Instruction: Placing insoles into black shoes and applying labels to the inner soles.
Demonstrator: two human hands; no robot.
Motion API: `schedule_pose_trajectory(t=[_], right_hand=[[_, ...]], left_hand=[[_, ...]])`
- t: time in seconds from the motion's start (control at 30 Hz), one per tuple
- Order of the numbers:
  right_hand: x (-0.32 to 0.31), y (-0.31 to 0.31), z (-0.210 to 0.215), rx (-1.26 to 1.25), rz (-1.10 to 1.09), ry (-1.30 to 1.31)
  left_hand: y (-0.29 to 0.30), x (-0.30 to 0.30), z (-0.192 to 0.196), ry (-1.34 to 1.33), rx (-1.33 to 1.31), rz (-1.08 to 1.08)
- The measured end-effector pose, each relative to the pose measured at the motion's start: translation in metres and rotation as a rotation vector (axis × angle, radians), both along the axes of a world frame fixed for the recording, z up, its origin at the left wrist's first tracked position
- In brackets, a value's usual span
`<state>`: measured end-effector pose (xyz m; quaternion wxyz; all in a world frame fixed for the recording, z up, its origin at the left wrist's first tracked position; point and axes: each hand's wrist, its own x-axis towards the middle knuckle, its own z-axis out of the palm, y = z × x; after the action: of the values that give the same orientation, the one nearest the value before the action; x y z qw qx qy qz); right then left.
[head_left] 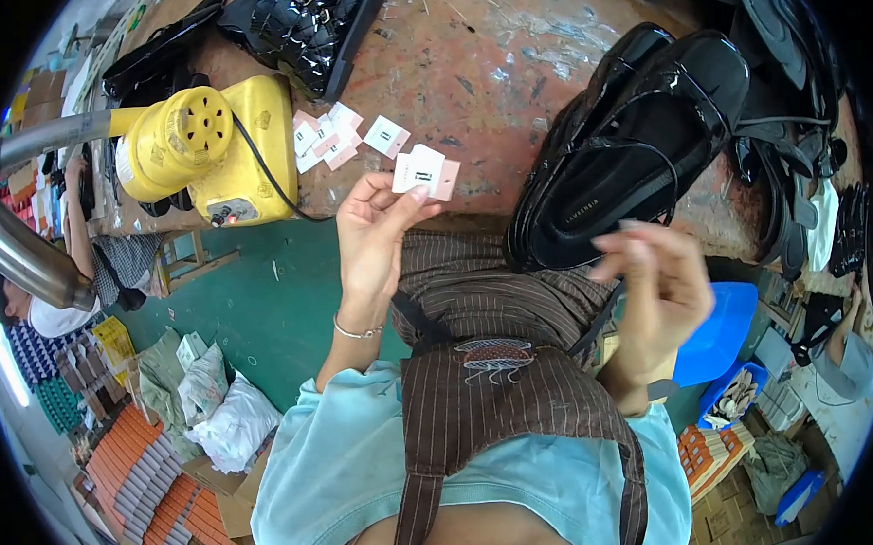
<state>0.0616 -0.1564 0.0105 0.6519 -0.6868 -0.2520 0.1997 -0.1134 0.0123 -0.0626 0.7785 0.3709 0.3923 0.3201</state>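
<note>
Between the thumb and fingers of my left hand [375, 238] are small pink-and-white paper tags [422, 172], held over the table's near edge. Several loose tags [329, 139] lie just beyond, with one more tag apart from the pile. My right hand [659, 292] is raised at the near side of a pair of shiny black shoes [588, 183], its fingers curled toward the thumb and slightly blurred. Whatever those fingertips may pinch is too small to make out. Thin black straps or cords cross the shoes.
A yellow machine [246, 149] with a dark cable stands on the left of the worn table [447, 67]. Black quilted footwear [299, 35] sits behind it. More black shoes [776, 131] crowd the right side. A blue bin [722, 333] is below right; a co-worker [58, 304] is far left.
</note>
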Motion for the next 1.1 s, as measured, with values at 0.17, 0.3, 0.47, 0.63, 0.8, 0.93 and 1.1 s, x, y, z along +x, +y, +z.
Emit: schedule_pose_trajectory(t=[0.17,0.3,0.47,0.63,0.8,0.93,1.1], right_hand=[[-0.025,0.032,-0.001,-0.094,0.119,-0.230],[-0.024,0.032,-0.001,-0.120,0.045,-0.329],[-0.021,0.029,-0.001,-0.099,0.023,-0.413],[-0.015,0.028,0.009,0.132,0.055,0.158],[0.021,0.003,-0.001,0.240,0.503,0.369],[0.030,-0.016,-0.012,0.360,0.550,0.546],[0.039,-0.029,0.006,0.366,0.150,0.185]], left_hand=[[-0.028,0.039,0.046,-0.140,0.019,-0.031],[-0.039,0.051,0.053,-0.175,0.133,-0.058],[-0.047,0.059,0.050,-0.241,0.326,-0.069],[-0.043,0.056,0.049,-0.179,0.589,-0.166],[-0.024,0.055,0.048,-0.294,0.890,-0.299],[-0.011,0.061,0.055,-0.339,0.997,-0.477],[0.001,0.074,0.053,-0.268,1.295,-0.655]])
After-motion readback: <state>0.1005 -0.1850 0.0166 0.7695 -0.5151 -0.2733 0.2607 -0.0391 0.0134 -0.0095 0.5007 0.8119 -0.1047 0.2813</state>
